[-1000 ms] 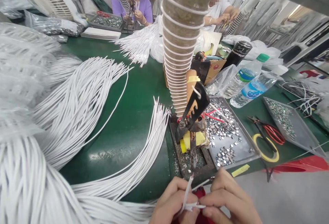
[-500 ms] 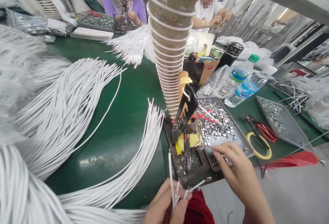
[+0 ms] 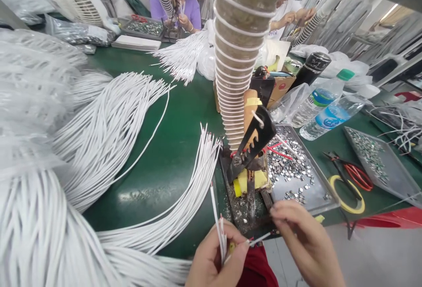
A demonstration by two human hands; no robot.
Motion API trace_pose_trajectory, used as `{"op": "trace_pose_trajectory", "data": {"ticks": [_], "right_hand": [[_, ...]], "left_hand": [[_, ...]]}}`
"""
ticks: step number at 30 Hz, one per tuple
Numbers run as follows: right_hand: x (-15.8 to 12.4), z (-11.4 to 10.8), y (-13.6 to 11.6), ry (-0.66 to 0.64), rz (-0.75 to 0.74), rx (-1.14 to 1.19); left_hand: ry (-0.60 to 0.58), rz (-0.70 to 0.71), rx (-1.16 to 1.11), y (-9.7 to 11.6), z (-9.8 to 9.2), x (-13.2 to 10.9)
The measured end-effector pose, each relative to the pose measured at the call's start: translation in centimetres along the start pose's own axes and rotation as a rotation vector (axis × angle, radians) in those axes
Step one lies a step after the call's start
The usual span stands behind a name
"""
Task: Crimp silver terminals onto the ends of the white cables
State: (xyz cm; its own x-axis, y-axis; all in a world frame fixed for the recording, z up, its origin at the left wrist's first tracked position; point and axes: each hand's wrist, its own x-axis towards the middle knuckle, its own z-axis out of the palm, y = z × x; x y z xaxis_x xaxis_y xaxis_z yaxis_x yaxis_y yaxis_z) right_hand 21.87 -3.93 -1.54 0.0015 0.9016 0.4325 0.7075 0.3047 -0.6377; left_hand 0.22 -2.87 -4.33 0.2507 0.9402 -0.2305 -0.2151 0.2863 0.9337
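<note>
My left hand (image 3: 220, 254) is closed around several short white wires (image 3: 216, 214) with reddish ends. One of them sticks out to the right between thumb and finger, toward my right hand. My right hand (image 3: 301, 230) is at the near corner of the tray, thumb and fingertips pinched together; whatever they grip is too small or hidden to name. Just beyond both hands stands a small bench press (image 3: 252, 146) with a black toothed lever and yellow tape. The grey tray (image 3: 316, 186) of small metal clips (image 3: 286, 155) lies to its right.
A ribbed hose (image 3: 242, 58) rises behind the press. White wire bundles (image 3: 108, 133) cover the left side. Pliers (image 3: 349, 172), a yellow tape roll (image 3: 359, 205), another tray (image 3: 372, 155) and water bottles (image 3: 332, 115) are at right. Two people work across the table.
My right hand has drawn back from the clips to the tray's near edge, its fingers closing together. The wires in my left hand have shifted slightly. The view has turned a little left.
</note>
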Motion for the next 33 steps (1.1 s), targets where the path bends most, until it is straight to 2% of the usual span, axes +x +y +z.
{"op": "trace_pose_trajectory", "data": {"ticks": [3, 7, 11, 18, 24, 31, 33], "right_hand": [[-0.4, 1.0, -1.6, -0.028, -0.057, 0.081], [-0.1, 1.8, -2.5, -0.028, -0.119, 0.086], [-0.2, 2.0, -2.5, -0.003, -0.129, 0.092], [-1.8, 1.9, -1.8, 0.01, -0.123, -0.038], [-1.7, 2.5, -1.8, 0.073, -0.219, -0.154], [-1.0, 2.8, -2.1, 0.117, -0.242, -0.165], [-1.0, 3.0, -2.6, 0.144, -0.204, -0.187]], "left_hand": [[0.004, -0.004, -0.076, 0.8, 0.4, 0.5], [-0.028, -0.062, -0.159, 1.0, 0.5, 0.6], [-0.038, -0.112, -0.233, 1.1, 0.6, 0.5], [-0.046, -0.155, -0.312, 2.3, 1.0, 1.0], [-0.079, -0.244, -0.345, 2.5, 0.6, 1.5], [-0.04, -0.239, -0.338, 3.4, 0.6, 1.7], [-0.039, -0.236, -0.34, 3.6, 0.7, 1.7]]}}
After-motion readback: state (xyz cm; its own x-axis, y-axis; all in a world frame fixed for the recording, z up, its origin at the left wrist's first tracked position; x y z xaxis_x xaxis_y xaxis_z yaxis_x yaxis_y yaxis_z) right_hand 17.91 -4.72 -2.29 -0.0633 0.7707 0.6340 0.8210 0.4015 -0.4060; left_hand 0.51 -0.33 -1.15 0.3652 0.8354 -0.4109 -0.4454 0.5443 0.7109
